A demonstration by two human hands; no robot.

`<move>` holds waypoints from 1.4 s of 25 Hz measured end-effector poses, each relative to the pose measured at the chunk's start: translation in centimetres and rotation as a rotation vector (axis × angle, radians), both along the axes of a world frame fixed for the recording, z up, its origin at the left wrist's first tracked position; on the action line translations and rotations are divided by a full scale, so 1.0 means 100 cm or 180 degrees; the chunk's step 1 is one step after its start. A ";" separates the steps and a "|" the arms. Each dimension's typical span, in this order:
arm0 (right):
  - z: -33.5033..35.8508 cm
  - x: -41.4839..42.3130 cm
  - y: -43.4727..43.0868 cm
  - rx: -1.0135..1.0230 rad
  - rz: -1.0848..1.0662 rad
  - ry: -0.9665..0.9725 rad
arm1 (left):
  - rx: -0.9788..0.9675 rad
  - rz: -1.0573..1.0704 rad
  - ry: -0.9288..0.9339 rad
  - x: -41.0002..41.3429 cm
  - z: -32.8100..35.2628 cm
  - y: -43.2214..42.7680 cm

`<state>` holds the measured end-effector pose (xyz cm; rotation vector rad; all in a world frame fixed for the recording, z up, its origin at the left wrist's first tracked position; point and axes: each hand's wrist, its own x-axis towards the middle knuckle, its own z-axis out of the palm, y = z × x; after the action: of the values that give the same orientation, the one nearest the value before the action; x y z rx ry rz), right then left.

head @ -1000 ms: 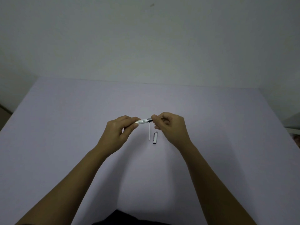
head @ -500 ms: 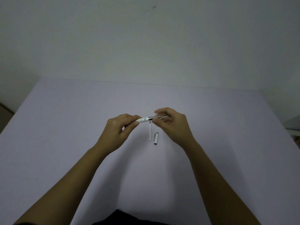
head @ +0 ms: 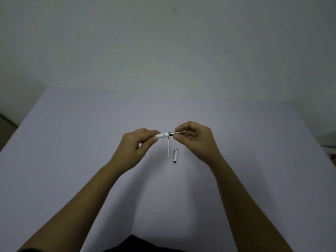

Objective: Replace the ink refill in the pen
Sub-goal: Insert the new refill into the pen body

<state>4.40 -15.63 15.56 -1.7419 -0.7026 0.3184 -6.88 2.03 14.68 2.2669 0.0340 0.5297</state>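
My left hand [head: 135, 145] pinches the white pen barrel [head: 161, 135], which lies level above the table. My right hand [head: 195, 139] grips the pen's dark tip section [head: 175, 132] at the barrel's right end. Its pointed nib shows between thumb and forefinger. Below the pen a thin white refill [head: 169, 149] lies on the table, pointing towards me. The white pen cap [head: 175, 155] with a grey clip lies just right of the refill.
The pale lilac table [head: 72, 142] reaches to a plain wall at the back. A grey object [head: 330, 140] juts in at the right edge. A dark floor strip [head: 7, 122] shows at the left edge.
My right hand has shifted slightly right along the pen, so more of the dark tip section shows between the hands. The refill and cap have not moved.
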 end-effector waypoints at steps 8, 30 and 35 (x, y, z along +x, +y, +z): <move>0.001 0.002 0.001 -0.0285 -0.0049 -0.0392 | -0.0049 0.0026 0.0114 0.000 -0.001 0.001; -0.002 0.002 0.006 -0.0580 0.0089 -0.1259 | 0.0033 0.0034 0.0079 0.000 0.002 0.000; -0.002 0.002 0.007 -0.0515 0.0086 -0.1417 | 0.0021 0.0008 0.0081 -0.001 0.001 -0.001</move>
<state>4.58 -14.91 15.33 -1.9829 -1.0425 -0.0001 -6.97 1.94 14.81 2.2805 0.0480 0.5031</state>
